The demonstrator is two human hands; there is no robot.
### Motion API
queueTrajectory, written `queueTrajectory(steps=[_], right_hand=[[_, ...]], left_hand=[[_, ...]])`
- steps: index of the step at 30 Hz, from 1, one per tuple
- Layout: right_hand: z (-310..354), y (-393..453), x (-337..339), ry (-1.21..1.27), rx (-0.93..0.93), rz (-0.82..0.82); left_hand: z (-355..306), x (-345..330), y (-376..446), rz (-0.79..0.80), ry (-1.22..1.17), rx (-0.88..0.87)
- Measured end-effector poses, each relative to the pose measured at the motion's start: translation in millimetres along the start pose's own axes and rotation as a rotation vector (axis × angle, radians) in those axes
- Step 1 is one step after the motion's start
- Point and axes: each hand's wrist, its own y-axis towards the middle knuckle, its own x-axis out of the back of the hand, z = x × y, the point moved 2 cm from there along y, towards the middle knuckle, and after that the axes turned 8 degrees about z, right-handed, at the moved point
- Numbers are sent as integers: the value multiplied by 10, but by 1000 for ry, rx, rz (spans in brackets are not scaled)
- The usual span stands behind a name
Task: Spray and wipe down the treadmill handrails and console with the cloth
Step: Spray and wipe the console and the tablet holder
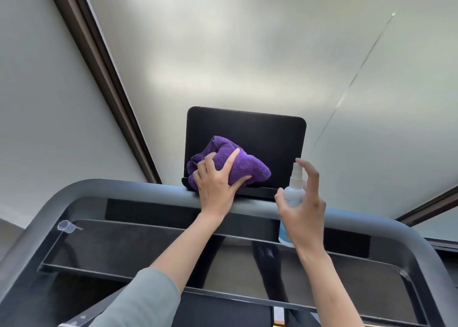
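Spray bottle (292, 202) label: small print on the white/blue body, too blurred to read; no legible brand anywhere on the treadmill. Right hand (303, 210) grips the bottle around its body, thumb on the left side, index finger raised above the nozzle and not touching the pump head as far as I can tell. Bottle long axis near vertical, tilted slightly, nozzle end up, aimed toward the black screen (260, 138); its lower part is partly hidden behind the palm. Left hand (218, 180) holds the bunched purple cloth (238, 163) against the lower left of the screen, fingers spread over the cloth, thumb curled under it on the right. Cloth sits on the screen's bottom ledge, just above the grey front handrail (138, 190). Handrail runs left-right and curves down on both sides; both ends are cut off by the frame. Screen is dark, nothing displayed. Small clear plastic cup (65, 226) lies on its side at the left corner of the glossy console tray (124, 247). Grey sleeve (143, 299) on the left arm, cut off at the bottom edge.
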Motion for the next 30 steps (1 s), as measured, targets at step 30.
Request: queueTrajectory(steps=[30], right_hand=[[-203,194,317,49,6,-7]], left_hand=[[-966,-215,731,-45,31,37]])
